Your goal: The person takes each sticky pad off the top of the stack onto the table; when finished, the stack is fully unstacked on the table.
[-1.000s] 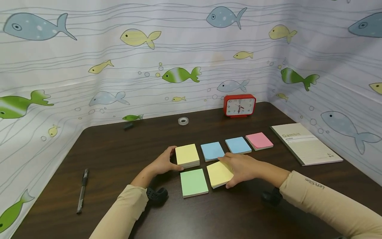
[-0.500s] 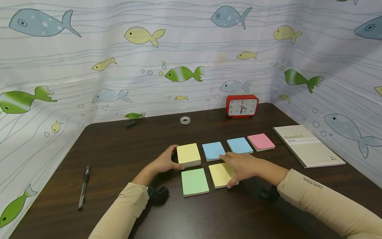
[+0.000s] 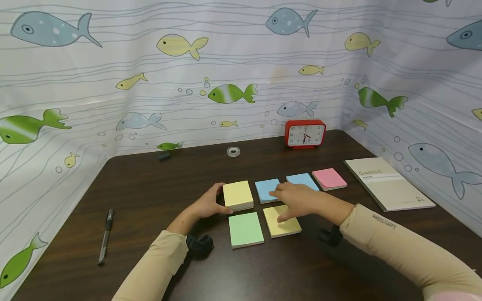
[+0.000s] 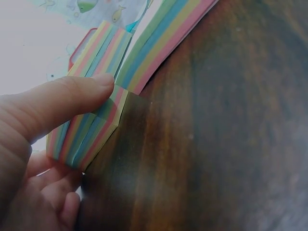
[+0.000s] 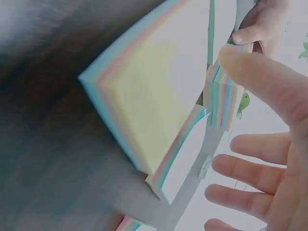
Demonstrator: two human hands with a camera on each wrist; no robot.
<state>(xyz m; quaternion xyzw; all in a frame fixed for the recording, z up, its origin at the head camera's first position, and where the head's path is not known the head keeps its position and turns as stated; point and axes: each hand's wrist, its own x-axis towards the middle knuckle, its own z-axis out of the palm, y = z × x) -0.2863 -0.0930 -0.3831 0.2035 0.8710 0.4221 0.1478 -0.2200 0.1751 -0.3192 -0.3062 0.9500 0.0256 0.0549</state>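
In the head view my left hand (image 3: 205,204) holds the side of a stack of sticky note pads (image 3: 238,194), yellow on top. The left wrist view shows the thumb on one side of the striped stack (image 4: 98,127) and the fingers round another side. My right hand (image 3: 301,200) is over a single yellow sticky note pad (image 3: 276,228), its fingers spread. Those fingers hold nothing in the right wrist view, close by the yellow pad (image 5: 149,96). A green pad (image 3: 246,230) lies before the stack. Behind the right hand lie two blue pads (image 3: 265,190), partly hidden.
To the right are a pink pad (image 3: 329,179) and a notebook (image 3: 389,184). A red clock (image 3: 305,133), a tape roll (image 3: 233,151) and a small dark object (image 3: 164,156) stand along the back. A pen (image 3: 106,237) lies at the left. Fish-print curtain surrounds the table.
My right hand has let go of the yellow pad, which now lies flat and straighter beside the green one, and has lifted up and left. The left hand stays at the stack.
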